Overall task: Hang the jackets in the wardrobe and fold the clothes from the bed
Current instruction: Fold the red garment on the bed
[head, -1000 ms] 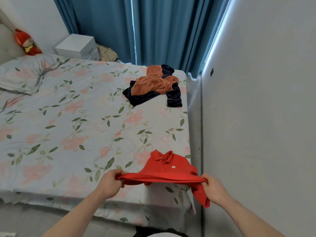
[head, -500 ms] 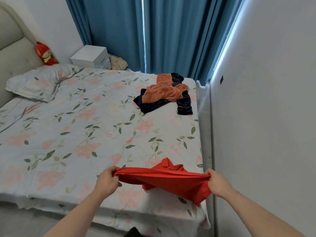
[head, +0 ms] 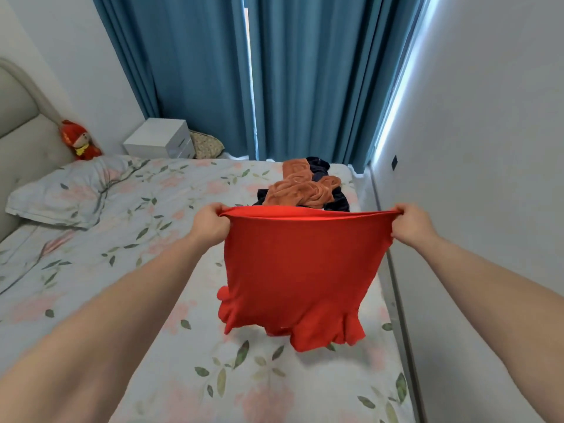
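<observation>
Both hands [head: 210,224] stretch red shirt [head: 299,270] sideways, collar hanging down

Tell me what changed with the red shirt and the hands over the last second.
Both hands raised the red shirt off the bed: it lay partly on the cover a second ago and now hangs stretched in the air. The left hand and right hand kept their grip on the same edge and moved up and apart. The orange garment and dark garment behind stayed heaped as before.
</observation>
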Motion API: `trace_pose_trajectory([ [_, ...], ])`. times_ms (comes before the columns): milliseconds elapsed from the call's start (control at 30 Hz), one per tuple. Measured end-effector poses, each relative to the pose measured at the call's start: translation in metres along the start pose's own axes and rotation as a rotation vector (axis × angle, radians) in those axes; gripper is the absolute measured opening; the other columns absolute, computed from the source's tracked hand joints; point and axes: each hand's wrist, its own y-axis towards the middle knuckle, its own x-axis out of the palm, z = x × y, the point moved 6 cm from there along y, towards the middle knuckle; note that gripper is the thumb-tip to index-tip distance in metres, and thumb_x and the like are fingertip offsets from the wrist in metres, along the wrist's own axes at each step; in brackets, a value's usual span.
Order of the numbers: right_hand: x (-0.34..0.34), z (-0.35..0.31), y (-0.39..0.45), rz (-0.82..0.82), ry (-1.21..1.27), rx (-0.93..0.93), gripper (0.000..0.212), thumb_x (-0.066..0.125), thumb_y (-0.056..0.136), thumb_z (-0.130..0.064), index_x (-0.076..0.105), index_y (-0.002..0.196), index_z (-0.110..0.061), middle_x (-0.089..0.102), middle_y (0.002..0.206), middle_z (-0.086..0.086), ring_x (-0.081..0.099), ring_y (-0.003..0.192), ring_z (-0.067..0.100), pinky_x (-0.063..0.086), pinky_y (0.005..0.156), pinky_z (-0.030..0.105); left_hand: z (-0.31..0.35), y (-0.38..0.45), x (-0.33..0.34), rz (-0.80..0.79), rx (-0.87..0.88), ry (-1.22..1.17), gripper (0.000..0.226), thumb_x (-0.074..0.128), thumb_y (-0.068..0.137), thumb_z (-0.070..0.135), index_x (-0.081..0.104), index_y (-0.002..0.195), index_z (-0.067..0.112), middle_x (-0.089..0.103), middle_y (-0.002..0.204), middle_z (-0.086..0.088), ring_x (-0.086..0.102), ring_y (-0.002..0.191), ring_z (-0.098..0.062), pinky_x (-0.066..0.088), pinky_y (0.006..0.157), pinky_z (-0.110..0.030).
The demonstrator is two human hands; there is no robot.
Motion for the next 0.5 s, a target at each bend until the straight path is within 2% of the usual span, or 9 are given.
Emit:
trace_pose_trajectory([
  [100, -0.033, -0.049, 0.020, 0.163, 0.084, -0.041, 0.038, 0.041, 0.084, 0.006, 0.072, 0.095, -0.014, 0.073, 0.098, 0.017, 0.066, 0.098, 0.034, 0.049, 0.086, 0.030, 0.045, 0.023, -0.037, 0.102, 0.100, -0.013, 0.028, 0.054, 0.086, 0.001, 0.070, 0.096, 0.021, 0.072, 0.091, -0.004, 0.064, 0.086, -0.025, 0.046, 0.074, -0.030],
  [167, -0.052, -0.082, 0.029, 0.215, 0.127, -0.096, 0.042, 0.039, 0.089, 0.005, 0.073, 0.106, -0.012, 0.067, 0.099, 0.009, 0.059, 0.095, 0.026, 0.040, 0.082, 0.023, 0.068, 0.033, -0.064, 0.170, 0.151, -0.016, 0.029, 0.052, 0.087, 0.001, 0.071, 0.099, 0.020, 0.072, 0.094, -0.004, 0.063, 0.087, -0.025, 0.045, 0.076, -0.030],
  [333, -0.095, -0.140, 0.032, 0.281, 0.200, -0.265, 0.044, 0.033, 0.091, 0.004, 0.071, 0.104, -0.013, 0.065, 0.097, 0.004, 0.058, 0.088, 0.020, 0.043, 0.069, 0.022, 0.105, 0.028, -0.114, 0.300, 0.246, -0.010, 0.030, 0.051, 0.089, 0.000, 0.072, 0.105, 0.015, 0.070, 0.098, -0.002, 0.062, 0.093, -0.019, 0.042, 0.078, -0.024],
  [400, -0.103, -0.147, 0.029, 0.299, 0.215, -0.314, 0.043, 0.033, 0.090, 0.002, 0.071, 0.102, -0.015, 0.067, 0.098, 0.003, 0.059, 0.090, 0.020, 0.043, 0.074, 0.023, 0.110, 0.017, -0.124, 0.342, 0.268, -0.041, 0.031, 0.051, 0.090, 0.001, 0.072, 0.105, 0.016, 0.070, 0.098, -0.001, 0.062, 0.092, -0.016, 0.042, 0.075, -0.020],
  [500, -0.098, -0.139, 0.019, 0.274, 0.205, -0.359, 0.040, 0.037, 0.088, 0.000, 0.072, 0.099, -0.017, 0.069, 0.099, 0.001, 0.061, 0.094, 0.019, 0.044, 0.083, 0.027, 0.102, -0.005, -0.122, 0.349, 0.293, -0.035, 0.024, 0.054, 0.090, 0.004, 0.071, 0.096, 0.020, 0.071, 0.088, 0.002, 0.061, 0.079, -0.014, 0.042, 0.060, -0.016],
])
